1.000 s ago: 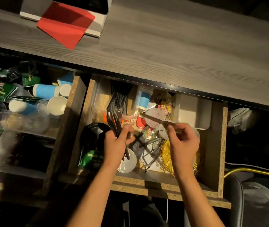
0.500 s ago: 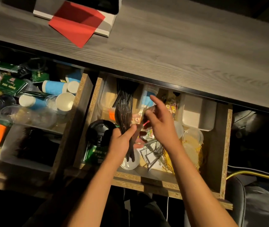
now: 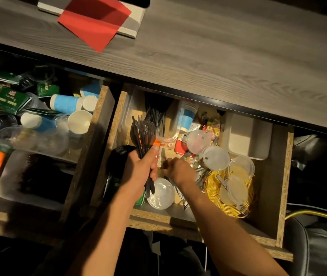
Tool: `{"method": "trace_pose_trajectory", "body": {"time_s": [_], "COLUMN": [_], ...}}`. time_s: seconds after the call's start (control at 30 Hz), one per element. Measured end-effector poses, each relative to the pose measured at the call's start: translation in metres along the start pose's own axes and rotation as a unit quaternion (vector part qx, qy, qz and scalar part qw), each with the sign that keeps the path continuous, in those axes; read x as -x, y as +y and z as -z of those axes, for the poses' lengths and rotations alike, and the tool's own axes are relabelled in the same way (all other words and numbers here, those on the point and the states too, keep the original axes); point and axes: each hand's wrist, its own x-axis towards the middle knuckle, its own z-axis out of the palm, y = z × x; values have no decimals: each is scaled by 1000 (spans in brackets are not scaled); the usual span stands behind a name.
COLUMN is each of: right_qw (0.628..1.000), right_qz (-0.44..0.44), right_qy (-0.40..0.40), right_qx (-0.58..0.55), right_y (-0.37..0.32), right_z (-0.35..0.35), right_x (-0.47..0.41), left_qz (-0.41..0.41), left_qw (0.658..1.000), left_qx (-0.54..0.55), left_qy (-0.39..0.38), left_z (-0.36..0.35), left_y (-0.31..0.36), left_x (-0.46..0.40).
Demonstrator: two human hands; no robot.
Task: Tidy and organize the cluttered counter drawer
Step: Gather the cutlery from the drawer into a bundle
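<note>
The open right drawer (image 3: pixel 287 176) is full of clutter. My left hand (image 3: pixel 140 170) is shut on a bundle of black plastic forks (image 3: pixel 142 132), their tines pointing up and away over the drawer's left part. My right hand (image 3: pixel 179 172) is low in the drawer's middle, right beside the left hand, fingers curled among the small items; what it grips is hidden. Clear plastic lids (image 3: pixel 215 158) lie to its right. A gold wire basket (image 3: pixel 214 188) holds more lids.
A white tray (image 3: pixel 248 136) sits at the drawer's back right. A clear round lid (image 3: pixel 161 194) lies near the front. The left drawer (image 3: pixel 97 140) holds blue paper cups (image 3: pixel 65 103), clear cups and green packets. Red paper (image 3: pixel 95 18) lies on the wooden counter (image 3: pixel 218 56).
My right hand came down from the back of the drawer to the middle, next to the left hand. The left hand keeps hold of the fork bundle. The camera moved closer.
</note>
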Motion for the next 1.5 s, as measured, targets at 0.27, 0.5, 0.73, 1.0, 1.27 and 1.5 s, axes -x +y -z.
{"method": "trace_pose_trajectory", "body": {"time_s": [0.27,0.5,0.73,1.0,1.27,1.5], "right_qw": [993,979,878,713,569,572], "right_qz": [22,-45,-126,-107,-52,-10], "right_qy": [32,95,213,235,277,215], "right_qx": [110,-174,-408,-652,-773,-791], "right_y": [0,15,46,51,37,41], "right_z": [-16,-4,23,74,128,147], "right_x": [-19,-15,21,75,127,154], "left_qz": [1,-11,-11,38,13,59], "left_qw": [1000,999,1000,999,997,986], "left_qx": [-9,-36,-20,7,64,155], "left_qy": [-8,1,9,-4,-35,-3], "left_z": [-4,-3,-12,-50,-88,-117], "left_y": [-6,-11,-6,-2,17,47], "left_x": [-5,-6,0,16,39,56]}}
